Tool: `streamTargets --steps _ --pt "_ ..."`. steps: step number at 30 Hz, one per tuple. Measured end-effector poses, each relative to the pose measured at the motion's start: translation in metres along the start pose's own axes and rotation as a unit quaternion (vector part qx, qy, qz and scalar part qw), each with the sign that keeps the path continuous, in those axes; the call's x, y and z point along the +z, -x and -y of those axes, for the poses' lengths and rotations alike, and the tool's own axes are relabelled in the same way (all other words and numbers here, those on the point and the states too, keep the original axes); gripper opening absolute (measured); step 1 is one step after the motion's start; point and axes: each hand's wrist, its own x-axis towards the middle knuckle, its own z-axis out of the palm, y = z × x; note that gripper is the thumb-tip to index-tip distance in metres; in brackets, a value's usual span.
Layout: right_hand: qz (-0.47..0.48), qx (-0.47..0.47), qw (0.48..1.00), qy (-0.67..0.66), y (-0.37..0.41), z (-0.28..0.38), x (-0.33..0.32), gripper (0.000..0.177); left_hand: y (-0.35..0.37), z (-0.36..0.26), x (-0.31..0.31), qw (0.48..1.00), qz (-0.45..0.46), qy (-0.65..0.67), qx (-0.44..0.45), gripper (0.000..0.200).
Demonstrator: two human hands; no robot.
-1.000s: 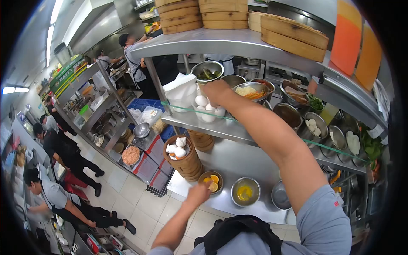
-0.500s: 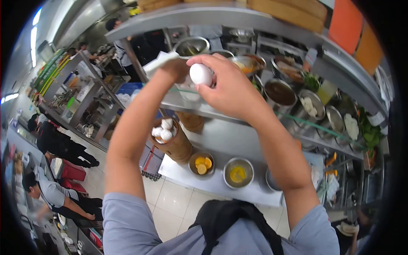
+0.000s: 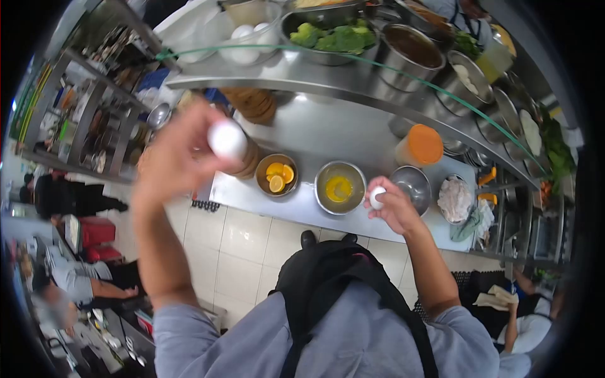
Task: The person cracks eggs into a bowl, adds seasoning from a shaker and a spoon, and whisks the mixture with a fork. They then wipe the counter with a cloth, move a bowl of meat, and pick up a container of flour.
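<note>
My left hand (image 3: 176, 157) is raised at the left and holds a white egg (image 3: 227, 140) at its fingertips; the hand is motion-blurred. My right hand (image 3: 394, 208) grips a second white egg (image 3: 377, 197) low, right beside the rim of a steel bowl (image 3: 322, 200) that contains raw yolk (image 3: 339, 188). To the left of that bowl stands a small bowl with several separated yolks (image 3: 278, 175). An empty steel bowl (image 3: 412, 184) sits just behind my right hand. All three bowls rest on the steel counter (image 3: 328, 135).
An upper steel shelf (image 3: 296, 69) carries a tub of white eggs (image 3: 242, 38), a pan of broccoli (image 3: 334, 38) and several metal containers. An orange-lidded cup (image 3: 421, 145) and a bowl of eggshells (image 3: 455, 198) stand on the counter. Other people work at left and lower right.
Both hands came down from the upper shelf, each with an egg. My right hand has dropped to the yolk bowl's rim; my left swung out to the left. The view tilted downward.
</note>
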Motion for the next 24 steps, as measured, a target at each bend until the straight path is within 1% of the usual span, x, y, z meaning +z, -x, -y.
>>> streamTargets --steps 1,2,3,4,5,6,7,8,9,10,11,12,13,15,17,19,22,23,24 --pt "-0.032 0.035 0.999 0.002 0.000 -0.016 -0.014 0.015 0.033 0.026 0.035 0.995 0.001 0.081 -0.060 0.045" --pt "-0.022 0.045 0.999 0.002 -0.001 -0.029 -0.025 0.015 0.060 0.040 0.068 0.982 0.032 0.116 -0.144 0.042" --pt "-0.042 0.079 0.996 0.010 0.000 -0.041 -0.033 0.014 0.088 0.079 0.120 0.940 0.002 0.298 -0.169 0.037" --pt "-0.065 0.112 0.991 0.018 0.000 -0.048 -0.037 0.013 0.113 0.108 0.163 0.902 -0.013 0.370 -0.221 0.033" --pt "-0.060 0.119 0.991 0.020 -0.001 -0.049 -0.034 0.013 0.136 0.137 0.207 0.873 -0.053 0.403 -0.271 0.033" --pt "-0.057 0.115 0.989 0.067 -0.001 -0.049 -0.028 0.014 0.157 0.163 0.250 0.852 -0.099 0.399 -0.326 0.037" --pt "-0.054 0.110 0.986 0.115 -0.001 -0.048 -0.023 0.016 0.173 0.186 0.287 0.840 -0.144 0.370 -0.370 0.042" --pt "-0.049 0.115 0.985 0.119 -0.003 -0.046 -0.018 0.016 0.187 0.209 0.322 0.846 -0.177 0.338 -0.373 0.042" --pt "-0.035 0.114 0.982 0.148 -0.007 -0.042 -0.013 0.017 0.188 0.212 0.338 0.843 -0.183 0.339 -0.375 0.042" --pt "-0.022 0.112 0.978 0.175 -0.011 -0.038 -0.011 0.017 0.188 0.213 0.352 0.907 -0.214 0.167 -0.321 0.041" --pt "-0.018 0.115 0.977 0.178 -0.014 -0.036 -0.011 0.017 0.185 0.208 0.361 0.937 -0.235 -0.011 -0.256 0.040" --pt "-0.009 0.112 0.973 0.201 -0.018 -0.033 -0.011 0.017 0.182 0.204 0.368 0.939 -0.260 -0.035 -0.224 0.041" --pt "0.000 0.107 0.969 0.224 -0.022 -0.031 -0.011 0.018 0.179 0.199 0.371 0.936 -0.266 -0.035 -0.226 0.041" --pt "0.014 0.096 0.967 0.237 -0.026 -0.028 -0.013 0.018 0.175 0.191 0.375 0.922 -0.192 -0.213 -0.261 0.045" --pt "0.023 0.083 0.965 0.247 -0.026 -0.025 -0.016 0.019 0.172 0.183 0.372 0.917 -0.182 -0.225 -0.276 0.046" --pt "0.024 0.079 0.966 0.246 -0.025 -0.022 -0.017 0.019 0.172 0.174 0.369 0.913 -0.237 -0.217 -0.251 0.046" --pt "0.018 0.082 0.969 0.230 -0.023 -0.022 -0.022 0.019 0.172 0.171 0.376 0.907 -0.256 -0.229 -0.244 0.045" --pt "0.017 0.080 0.970 0.228 -0.022 -0.024 -0.024 0.019 0.174 0.174 0.380 0.908 -0.254 -0.230 -0.242 0.045" --pt "0.013 0.089 0.972 0.216 -0.023 -0.027 -0.026 0.020 0.175 0.177 0.384 0.911 -0.211 -0.215 -0.281 0.046"
